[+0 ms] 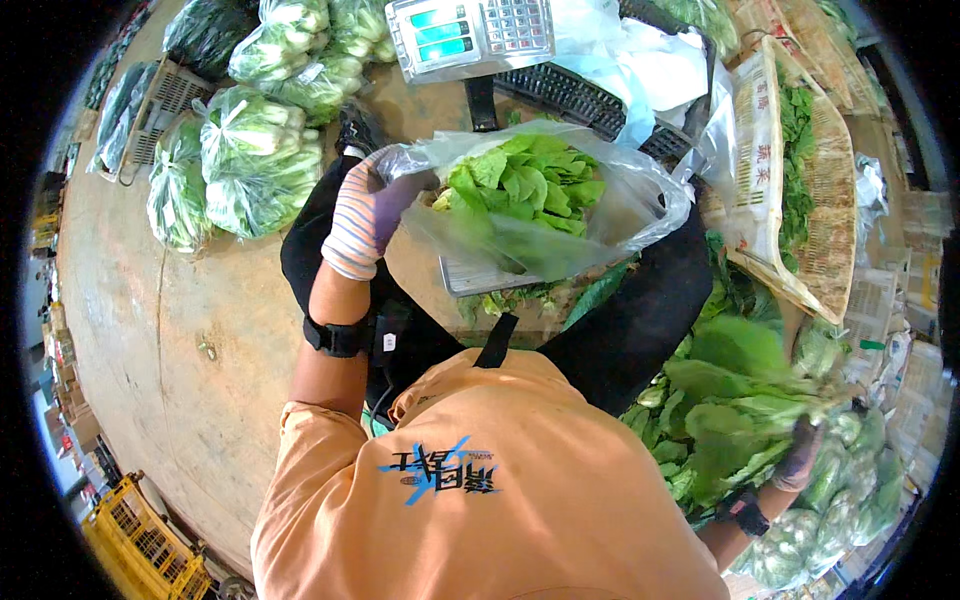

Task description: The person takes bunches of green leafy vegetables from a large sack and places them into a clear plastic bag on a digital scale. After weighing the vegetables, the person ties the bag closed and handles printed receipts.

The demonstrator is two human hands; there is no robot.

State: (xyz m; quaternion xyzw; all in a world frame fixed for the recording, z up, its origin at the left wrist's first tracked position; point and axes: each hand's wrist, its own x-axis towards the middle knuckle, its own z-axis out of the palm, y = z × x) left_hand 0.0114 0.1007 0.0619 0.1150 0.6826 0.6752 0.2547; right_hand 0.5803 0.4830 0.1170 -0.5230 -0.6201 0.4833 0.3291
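My left hand [365, 215], in a striped glove, is closed on the left edge of a clear plastic bag [650, 222]. The bag's mouth spreads wide, and leafy greens [530, 185] lie inside it. Beneath the bag, part of a metal scale platform [480, 277] shows between my legs. Out at the lower right, my right hand [798, 455], also gloved, grips a bunch of leafy greens [735, 405] by the stem end. That bunch is partly blurred and hangs over a pile of similar greens [675, 450].
Ahead stands the scale's display [475, 40], with a black crate [570, 95] and white plastic behind it. Bagged vegetables [260, 160] sit at the far left. A pale plastic crate [760, 170] tilts at the right, near bagged cabbages [830, 490]. A yellow cart [150, 540] stands lower left.
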